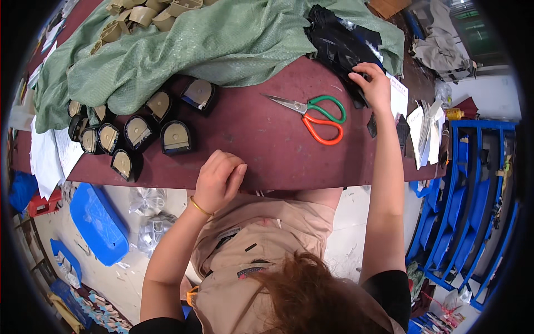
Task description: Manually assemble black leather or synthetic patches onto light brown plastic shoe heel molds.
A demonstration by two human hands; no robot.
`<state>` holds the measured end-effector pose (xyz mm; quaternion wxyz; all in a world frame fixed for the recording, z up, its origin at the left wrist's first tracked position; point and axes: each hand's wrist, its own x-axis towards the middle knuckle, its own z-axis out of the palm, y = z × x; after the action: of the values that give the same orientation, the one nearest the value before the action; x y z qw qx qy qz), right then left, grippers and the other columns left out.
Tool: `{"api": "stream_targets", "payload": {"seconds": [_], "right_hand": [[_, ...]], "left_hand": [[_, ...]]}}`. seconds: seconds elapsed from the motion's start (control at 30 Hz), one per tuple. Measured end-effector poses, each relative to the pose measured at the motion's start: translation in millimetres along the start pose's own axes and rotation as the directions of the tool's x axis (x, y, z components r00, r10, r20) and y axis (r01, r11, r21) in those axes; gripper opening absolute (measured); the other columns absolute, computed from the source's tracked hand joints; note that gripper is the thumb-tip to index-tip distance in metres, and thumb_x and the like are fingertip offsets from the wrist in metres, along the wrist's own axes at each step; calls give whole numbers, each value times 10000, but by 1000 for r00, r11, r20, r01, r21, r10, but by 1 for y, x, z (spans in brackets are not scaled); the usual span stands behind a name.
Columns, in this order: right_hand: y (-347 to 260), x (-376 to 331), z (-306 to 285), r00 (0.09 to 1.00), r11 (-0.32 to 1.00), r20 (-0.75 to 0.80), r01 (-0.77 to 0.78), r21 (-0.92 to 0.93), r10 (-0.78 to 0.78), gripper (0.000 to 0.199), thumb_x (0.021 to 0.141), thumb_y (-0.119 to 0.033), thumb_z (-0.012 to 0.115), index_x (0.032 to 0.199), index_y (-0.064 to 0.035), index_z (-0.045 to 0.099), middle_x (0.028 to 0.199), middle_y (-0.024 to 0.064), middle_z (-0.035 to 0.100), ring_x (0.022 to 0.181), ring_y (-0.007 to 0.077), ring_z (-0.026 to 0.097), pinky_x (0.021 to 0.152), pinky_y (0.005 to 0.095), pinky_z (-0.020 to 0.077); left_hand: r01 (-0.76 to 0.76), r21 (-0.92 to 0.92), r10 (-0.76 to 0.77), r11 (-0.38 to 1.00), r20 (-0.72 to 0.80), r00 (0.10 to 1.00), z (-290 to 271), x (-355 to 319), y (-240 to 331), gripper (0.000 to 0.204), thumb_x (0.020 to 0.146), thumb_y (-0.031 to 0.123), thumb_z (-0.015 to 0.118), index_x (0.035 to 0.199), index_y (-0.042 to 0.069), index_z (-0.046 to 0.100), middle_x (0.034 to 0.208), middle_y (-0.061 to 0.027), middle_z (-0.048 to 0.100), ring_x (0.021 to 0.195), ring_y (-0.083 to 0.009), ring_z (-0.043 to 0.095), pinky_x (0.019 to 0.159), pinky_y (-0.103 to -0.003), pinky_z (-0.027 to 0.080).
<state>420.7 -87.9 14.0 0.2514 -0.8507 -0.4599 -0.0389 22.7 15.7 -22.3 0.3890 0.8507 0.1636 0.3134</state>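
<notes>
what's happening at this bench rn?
A person sits at a dark red table. The right hand reaches out onto a pile of black pieces at the far side, fingers on its edge. The left hand rests loosely curled at the near table edge, holding nothing visible. Scissors with green and orange handles lie untouched between the hands. Heel-shaped parts sit to the left, beside a green sack.

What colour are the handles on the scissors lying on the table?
One handle loop is green, the other orange, on the scissors; the head view shows them plainly.
</notes>
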Motion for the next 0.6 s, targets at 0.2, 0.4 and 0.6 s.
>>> {"api": "stream_targets", "payload": {"seconds": [0.2, 0.4, 0.6], "right_hand": [[-33, -17, -4, 929, 399, -125, -26, 917, 348, 138, 914, -117, 618, 1039, -67, 587, 854, -23, 618, 681, 42, 539, 595, 179, 413], [-155, -78, 12, 958, -56, 227, -221, 974, 177, 111, 937, -99, 582, 1037, -62, 556, 908, 8, 638, 781, 66, 602, 670, 201, 493], [-187, -97, 36, 924, -91, 155, -131, 987, 349, 123, 947, -115, 564, 1037, -34, 541, 980, 90, 656, 872, 148, 636, 766, 280, 528]], "left_hand": [[90, -59, -94, 994, -70, 993, -2, -1, 1, 64, 842, 19, 608, 903, 3, 596, 853, -119, 599, 747, -264, 581, 683, -324, 477], [47, -276, -93, 960, -155, 984, 7, 73, 27, 331, 915, 241, 569, 1145, 4, 561, 1079, -159, 602, 988, -273, 595, 859, -327, 458], [359, -541, -390, 760, 60, 919, 70, 52, 26, 283, 946, 249, 562, 905, -30, 592, 623, -100, 563, 564, -156, 490, 567, -314, 459]]}}
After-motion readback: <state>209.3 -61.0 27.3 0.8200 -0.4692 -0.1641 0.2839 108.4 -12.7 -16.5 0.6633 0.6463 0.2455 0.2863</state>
